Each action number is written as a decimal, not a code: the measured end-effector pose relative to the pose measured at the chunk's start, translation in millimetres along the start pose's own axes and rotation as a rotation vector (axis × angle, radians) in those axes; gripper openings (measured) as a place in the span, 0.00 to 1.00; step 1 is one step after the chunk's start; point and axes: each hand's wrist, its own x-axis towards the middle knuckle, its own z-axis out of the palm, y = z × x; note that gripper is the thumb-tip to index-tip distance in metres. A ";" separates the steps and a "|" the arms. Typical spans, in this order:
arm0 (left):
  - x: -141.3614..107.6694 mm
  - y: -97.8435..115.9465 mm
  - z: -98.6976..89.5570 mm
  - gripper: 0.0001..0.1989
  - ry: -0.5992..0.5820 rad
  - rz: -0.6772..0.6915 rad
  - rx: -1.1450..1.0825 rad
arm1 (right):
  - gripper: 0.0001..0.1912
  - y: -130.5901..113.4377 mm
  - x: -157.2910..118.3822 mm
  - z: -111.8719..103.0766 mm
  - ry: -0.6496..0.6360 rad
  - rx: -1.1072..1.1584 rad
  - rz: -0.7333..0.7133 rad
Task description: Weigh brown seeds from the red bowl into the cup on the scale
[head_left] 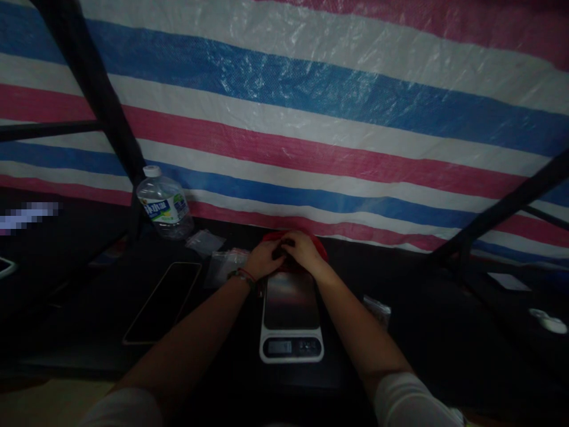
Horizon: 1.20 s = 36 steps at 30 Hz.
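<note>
Through the head camera I have both bare hands over a round red container at the far end of a white kitchen scale; I can't make out whether it sits on the scale or just behind it. My left hand comes in from the left side of the container, my right hand from the right, and their fingertips meet over its middle. The fingers are bent inward, but in this gloom I cannot tell whether they pinch anything. The hands and shadow hide what the container holds.

Left of the left hand, near the wrist, lie clear plastic bags with a reddish line along the top, and another clear bag farther back; their contents don't read. Behind those stands a clear bottle, white-capped and labelled, its liquid level unclear to me. A dark-screened phone lies nearer me. Beside the right forearm is a small shiny packet, contents too dim to tell.
</note>
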 end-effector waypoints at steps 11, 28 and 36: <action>-1.1 2.3 -1.4 0.22 0.025 -0.079 -0.020 | 0.15 -3.1 0.5 -6.2 -0.066 0.014 -0.010; -0.6 -5.4 1.5 0.24 0.086 -0.070 -0.064 | 0.17 -0.9 0.3 -5.8 -0.055 0.015 0.030; -0.7 -6.8 3.6 0.31 0.083 -0.089 -0.035 | 0.11 1.3 0.0 -3.3 -0.028 0.032 0.022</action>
